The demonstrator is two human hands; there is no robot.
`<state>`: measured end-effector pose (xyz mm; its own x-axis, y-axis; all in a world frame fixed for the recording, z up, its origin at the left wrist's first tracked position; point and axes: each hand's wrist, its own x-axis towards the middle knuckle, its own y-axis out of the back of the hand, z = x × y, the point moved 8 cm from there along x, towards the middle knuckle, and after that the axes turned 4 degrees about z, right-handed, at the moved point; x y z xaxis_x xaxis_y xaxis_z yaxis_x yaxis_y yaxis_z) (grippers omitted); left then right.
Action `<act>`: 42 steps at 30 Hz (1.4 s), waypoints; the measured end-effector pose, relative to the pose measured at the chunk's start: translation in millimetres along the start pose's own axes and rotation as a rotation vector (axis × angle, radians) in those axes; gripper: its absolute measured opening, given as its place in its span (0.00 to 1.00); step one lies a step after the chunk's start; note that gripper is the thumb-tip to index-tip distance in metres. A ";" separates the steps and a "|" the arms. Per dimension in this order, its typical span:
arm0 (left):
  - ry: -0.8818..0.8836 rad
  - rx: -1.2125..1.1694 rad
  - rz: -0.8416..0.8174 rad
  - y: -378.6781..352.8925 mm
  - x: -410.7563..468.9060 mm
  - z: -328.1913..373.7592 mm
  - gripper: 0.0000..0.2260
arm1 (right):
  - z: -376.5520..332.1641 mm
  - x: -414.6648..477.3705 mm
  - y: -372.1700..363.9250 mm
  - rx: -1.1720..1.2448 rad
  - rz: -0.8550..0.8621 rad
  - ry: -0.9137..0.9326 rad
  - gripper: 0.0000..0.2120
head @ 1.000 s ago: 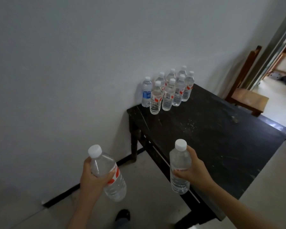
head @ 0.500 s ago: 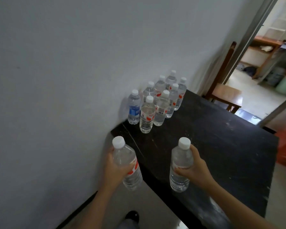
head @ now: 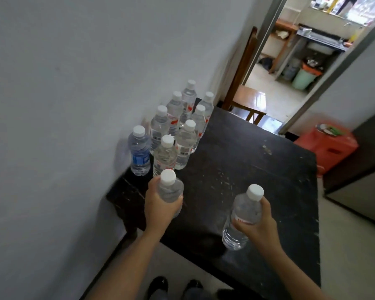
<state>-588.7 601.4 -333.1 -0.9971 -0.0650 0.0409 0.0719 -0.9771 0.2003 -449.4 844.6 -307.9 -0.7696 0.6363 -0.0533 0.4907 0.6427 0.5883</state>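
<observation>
Person stands at near edge of scuffed black wooden worktop. Left grip wrapped round clear plastic white-capped water bottle, upright over worktop's near-left corner, just short of standing cluster; base hidden behind hand. Right grip clamped on second clear white-capped water bottle, tilted, base toward person, held over worktop's front part. Cluster of seven clear red-label bottles stands against grey wall, blue-label bottle just left of it. Brown wooden chair beyond worktop. Red plastic crate on floor at right.
</observation>
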 end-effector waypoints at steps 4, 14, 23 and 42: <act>-0.038 -0.002 -0.055 -26.2 12.5 -0.2 0.29 | 1.7 11.3 2.0 0.014 0.031 -0.019 0.43; -0.084 0.077 -0.079 -64.0 27.2 -10.4 0.29 | -8.3 71.0 -19.2 0.045 0.000 0.026 0.41; -0.053 0.165 0.008 -82.1 36.7 -13.2 0.31 | -32.6 133.2 -50.2 0.044 -0.091 0.107 0.41; 0.090 0.240 0.162 -94.2 22.0 -21.1 0.35 | -44.9 187.8 -110.7 0.096 -0.257 0.256 0.40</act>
<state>-617.9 687.7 -371.7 -0.9696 -0.2446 0.0066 0.2242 -0.8771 0.4247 -666.5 873.8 -346.8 -0.9440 0.3292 0.0209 0.2945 0.8127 0.5028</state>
